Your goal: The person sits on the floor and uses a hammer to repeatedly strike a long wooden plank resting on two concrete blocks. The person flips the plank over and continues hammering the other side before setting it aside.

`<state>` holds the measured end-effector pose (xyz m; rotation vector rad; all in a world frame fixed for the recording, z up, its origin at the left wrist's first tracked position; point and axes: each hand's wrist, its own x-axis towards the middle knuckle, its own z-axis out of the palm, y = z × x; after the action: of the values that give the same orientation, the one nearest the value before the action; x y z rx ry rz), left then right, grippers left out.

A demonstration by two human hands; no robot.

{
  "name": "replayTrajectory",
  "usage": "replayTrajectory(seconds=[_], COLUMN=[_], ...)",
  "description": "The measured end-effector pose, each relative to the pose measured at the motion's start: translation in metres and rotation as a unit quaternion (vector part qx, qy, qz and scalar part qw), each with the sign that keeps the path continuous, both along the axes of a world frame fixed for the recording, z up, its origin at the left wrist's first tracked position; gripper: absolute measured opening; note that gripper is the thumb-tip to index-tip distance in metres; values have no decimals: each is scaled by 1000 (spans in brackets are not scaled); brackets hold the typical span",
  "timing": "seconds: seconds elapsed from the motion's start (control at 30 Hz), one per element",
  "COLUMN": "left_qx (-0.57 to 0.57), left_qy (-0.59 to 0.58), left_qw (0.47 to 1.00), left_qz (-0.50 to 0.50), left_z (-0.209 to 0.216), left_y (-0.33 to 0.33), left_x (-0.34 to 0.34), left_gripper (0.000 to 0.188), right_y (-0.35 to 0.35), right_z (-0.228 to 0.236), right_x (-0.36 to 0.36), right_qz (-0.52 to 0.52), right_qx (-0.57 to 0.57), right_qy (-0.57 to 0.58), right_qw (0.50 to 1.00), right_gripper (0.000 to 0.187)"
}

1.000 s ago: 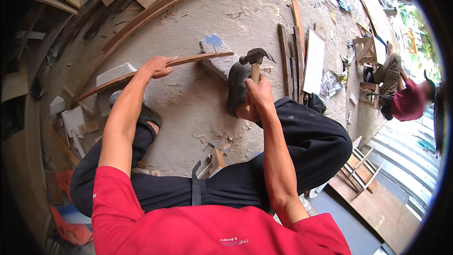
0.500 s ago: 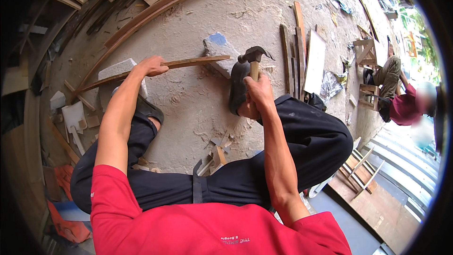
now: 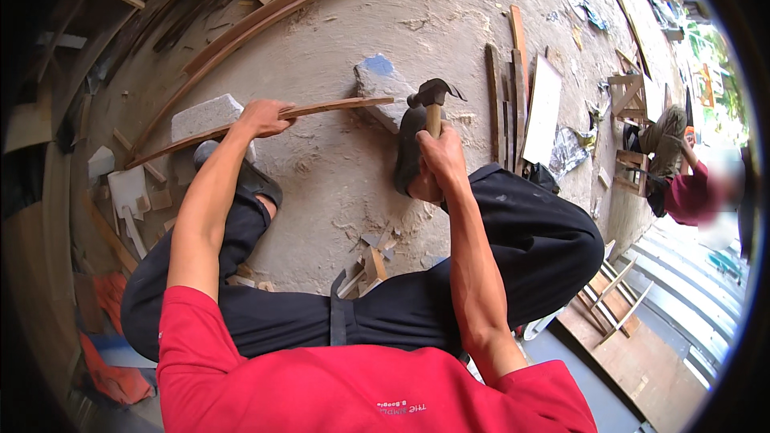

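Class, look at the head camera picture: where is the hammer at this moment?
The hammer is right of centre, gripped by the right hand, its head raised beside the end of the thin wooden strip resting on the stone block.

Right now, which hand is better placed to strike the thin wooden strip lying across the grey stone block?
Right. The right hand grips the wooden-handled claw hammer, its head beside the thin wooden strip's end on the grey stone block. The left hand is busy pinning the strip.

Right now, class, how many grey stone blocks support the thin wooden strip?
2: one stone block beside the left hand, one blue-marked stone block under the strip's far end, near the hammer.
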<state>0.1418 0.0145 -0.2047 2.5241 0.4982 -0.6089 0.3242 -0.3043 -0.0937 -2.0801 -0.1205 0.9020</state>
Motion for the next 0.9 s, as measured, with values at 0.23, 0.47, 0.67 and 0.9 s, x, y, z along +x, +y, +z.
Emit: replayTrajectory(seconds=[0.23, 0.47, 0.67, 0.9], left_qx=[21, 176, 284, 267], left_qy=[-28, -234, -308, -334], left_qw=[998, 945, 779, 696], left_qz=[50, 146, 467, 577], left_z=[-15, -21, -45, -51], left_y=[-9, -35, -64, -55], left_x=[-13, -44, -45, -35], left_gripper=[43, 48, 95, 104], right_y=[13, 17, 9, -3], right_z=[-10, -11, -16, -27], right_x=[-7, -9, -13, -12], right_qz=[75, 87, 54, 80], right_qx=[-27, -65, -24, -54], right_qy=[-48, -46, -46, -70], right_qw=[996, 993, 997, 993], right_gripper=[17, 22, 17, 20])
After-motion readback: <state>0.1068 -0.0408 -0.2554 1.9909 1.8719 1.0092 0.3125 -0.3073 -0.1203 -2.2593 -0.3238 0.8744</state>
